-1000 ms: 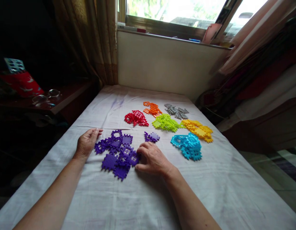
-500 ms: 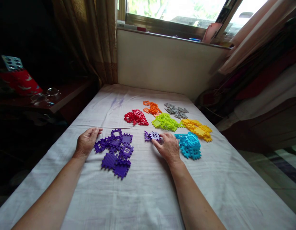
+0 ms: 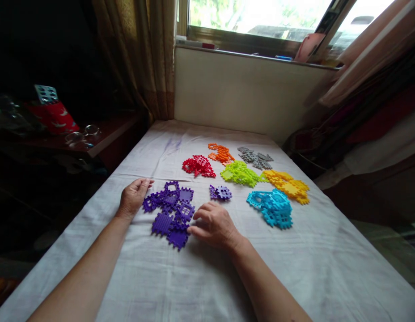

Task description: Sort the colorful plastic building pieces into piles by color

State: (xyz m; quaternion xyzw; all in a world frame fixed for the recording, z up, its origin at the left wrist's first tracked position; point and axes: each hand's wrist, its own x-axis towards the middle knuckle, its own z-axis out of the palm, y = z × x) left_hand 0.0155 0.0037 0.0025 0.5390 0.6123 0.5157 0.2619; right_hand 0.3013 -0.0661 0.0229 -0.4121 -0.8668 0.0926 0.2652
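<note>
Tiles (image 3: 162, 223), purple, square, notched, some windowed, form two piles around mid-frame; six other-colored piles (image 3: 241, 173) spread center to center-right. Right hand (image 3: 214, 223): fingers half-parted, empty. Left hand (image 3: 135, 197): fingertips together, contents unclear.

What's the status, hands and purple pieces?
Right hand open beside larger purple pile; left hand by its left edge. Smaller purple pile just beyond. Cyan pile off right, not in the way.
</note>
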